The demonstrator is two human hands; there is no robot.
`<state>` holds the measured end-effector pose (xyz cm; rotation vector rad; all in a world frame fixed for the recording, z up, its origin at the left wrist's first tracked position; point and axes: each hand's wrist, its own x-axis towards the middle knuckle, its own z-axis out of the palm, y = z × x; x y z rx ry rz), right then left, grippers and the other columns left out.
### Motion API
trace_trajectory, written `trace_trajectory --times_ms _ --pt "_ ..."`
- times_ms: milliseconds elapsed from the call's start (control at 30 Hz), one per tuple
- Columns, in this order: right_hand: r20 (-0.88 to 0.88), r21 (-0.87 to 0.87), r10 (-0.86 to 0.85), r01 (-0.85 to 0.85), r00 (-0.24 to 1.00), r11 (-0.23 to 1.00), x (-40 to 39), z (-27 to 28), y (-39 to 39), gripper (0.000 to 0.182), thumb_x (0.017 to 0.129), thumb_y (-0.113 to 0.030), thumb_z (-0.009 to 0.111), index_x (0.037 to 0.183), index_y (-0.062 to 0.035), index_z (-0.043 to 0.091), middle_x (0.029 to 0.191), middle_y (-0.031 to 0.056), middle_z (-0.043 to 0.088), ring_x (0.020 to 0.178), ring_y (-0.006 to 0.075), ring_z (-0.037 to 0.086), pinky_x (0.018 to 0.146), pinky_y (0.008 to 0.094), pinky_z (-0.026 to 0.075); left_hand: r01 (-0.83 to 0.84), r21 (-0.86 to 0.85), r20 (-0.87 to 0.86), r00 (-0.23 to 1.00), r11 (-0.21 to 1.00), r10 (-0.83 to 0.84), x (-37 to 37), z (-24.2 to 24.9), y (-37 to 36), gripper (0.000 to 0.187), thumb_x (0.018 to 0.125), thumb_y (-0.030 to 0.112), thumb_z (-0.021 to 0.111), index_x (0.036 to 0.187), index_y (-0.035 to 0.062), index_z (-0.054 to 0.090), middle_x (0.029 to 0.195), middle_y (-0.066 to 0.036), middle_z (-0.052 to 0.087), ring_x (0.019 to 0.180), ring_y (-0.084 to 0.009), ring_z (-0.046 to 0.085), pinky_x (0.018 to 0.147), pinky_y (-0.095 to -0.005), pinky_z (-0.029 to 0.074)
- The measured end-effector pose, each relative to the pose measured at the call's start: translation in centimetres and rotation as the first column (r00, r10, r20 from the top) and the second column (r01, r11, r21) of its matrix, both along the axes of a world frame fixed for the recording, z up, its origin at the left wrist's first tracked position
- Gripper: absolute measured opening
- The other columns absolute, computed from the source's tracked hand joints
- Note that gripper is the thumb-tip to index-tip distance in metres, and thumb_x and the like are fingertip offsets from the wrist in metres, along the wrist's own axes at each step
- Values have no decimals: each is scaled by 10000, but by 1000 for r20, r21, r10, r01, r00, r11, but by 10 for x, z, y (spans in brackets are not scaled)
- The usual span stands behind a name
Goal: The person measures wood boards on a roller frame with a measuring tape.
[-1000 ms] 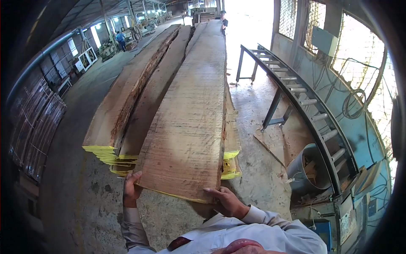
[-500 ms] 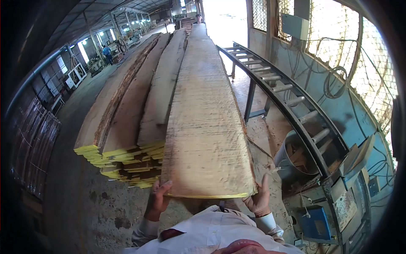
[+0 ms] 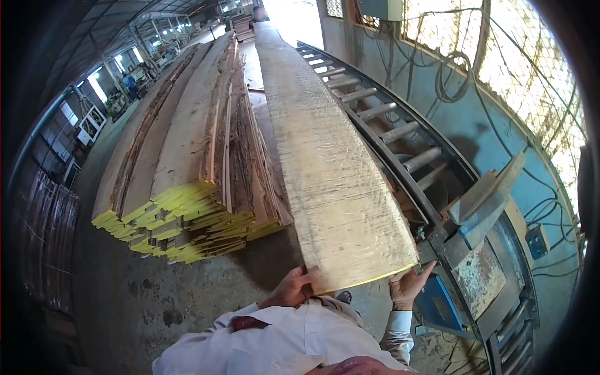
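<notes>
A long, wide wooden plank [image 3: 344,187] stretches away from my body, its near end edged in yellow. My left hand [image 3: 294,288] is closed around the near left corner, thumb on top. At the near right corner my right hand [image 3: 410,287] supports the plank from below, its thumb pointing outward and its other fingers partly hidden. The plank hangs between a stack of boards [image 3: 178,144] on the left and a roller conveyor [image 3: 381,115] on the right, its right edge overlapping the conveyor's near rail in view.
Yellow paint marks the stack's near ends. A machine table [image 3: 484,281] with a blue panel [image 3: 440,300] stands at right, next to a wall with cables [image 3: 453,78]. Another person [image 3: 259,15] is at the plank's far end; one more [image 3: 130,86] stands far left.
Both hands have carried the plank to the right, away from the stack and toward the roller conveyor. More of the stack's side now shows, and my view has turned slightly right.
</notes>
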<state>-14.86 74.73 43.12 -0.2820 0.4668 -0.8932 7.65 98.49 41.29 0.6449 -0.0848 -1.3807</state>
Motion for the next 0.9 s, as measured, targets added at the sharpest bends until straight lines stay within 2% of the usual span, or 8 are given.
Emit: trace_trajectory --times_ms 100,267,300,400,500,667,733,900 --pt "76 91 -133 126 988 988 -28 -5 8 948 936 -737 470 1415 81 447 1412 190 550 1201 327 610 856 445 607 235 25 -21 972 972 -234 -11 -6 -13 461 1009 189 596 1425 25 485 1314 -118 628 1161 -265 647 1020 -453 515" --pt "155 -59 -110 121 982 991 -130 -31 -23 943 942 -712 496 1414 103 439 1428 200 546 1207 285 620 886 376 593 558 9 -104 826 830 -554 -93 -10 -63 456 1039 213 555 1448 26 477 1324 -116 634 1146 -255 651 1038 -430 499" --pt "-31 -39 -238 237 971 971 -132 -19 -13 929 950 -699 499 1416 103 440 1422 196 554 1177 274 635 880 341 589 593 19 -123 800 805 -587 -103 -13 -67 459 1040 202 556 1452 20 473 1350 -114 617 1165 -248 640 1047 -419 491" --pt "-195 -45 -360 359 912 932 -150 -17 -5 879 978 -653 493 1425 102 442 1424 195 557 1143 260 649 868 299 583 654 -30 -156 744 756 -650 -126 -43 -70 454 1037 193 564 1449 21 477 1349 -115 614 1168 -242 634 1062 -414 479" --pt "-261 -65 -405 403 876 913 -181 3 -18 875 970 -679 480 1326 118 545 1183 168 702 832 194 686 627 253 533 519 34 -177 844 854 -506 -168 -20 -79 445 1039 172 565 1446 17 476 1323 -115 619 1126 -231 643 1007 -404 517" --pt "-336 -93 -304 290 891 952 -209 -5 -36 829 976 -658 496 1319 93 562 1155 148 700 837 189 677 606 243 529 526 59 -32 850 848 -525 -199 -27 -85 435 1048 148 548 1449 6 457 1361 -143 598 1181 -253 637 966 -401 561" --pt "-276 -61 -292 286 916 956 -206 -8 -24 787 1011 -601 470 1423 71 476 1408 175 576 1277 301 563 1086 407 451 405 -22 49 914 914 -404 -205 -54 -76 434 1049 160 552 1445 7 461 1358 -151 605 1209 -277 631 1010 -439 541" --pt "-159 -67 -220 212 962 975 -238 -20 -39 754 1029 -553 477 1442 76 443 1472 181 510 1320 304 519 1101 411 440 381 -8 146 915 925 -376 -224 -31 -85 428 1064 177 512 1439 -21 459 1378 -161 591 1220 -299 625 1024 -479 530"
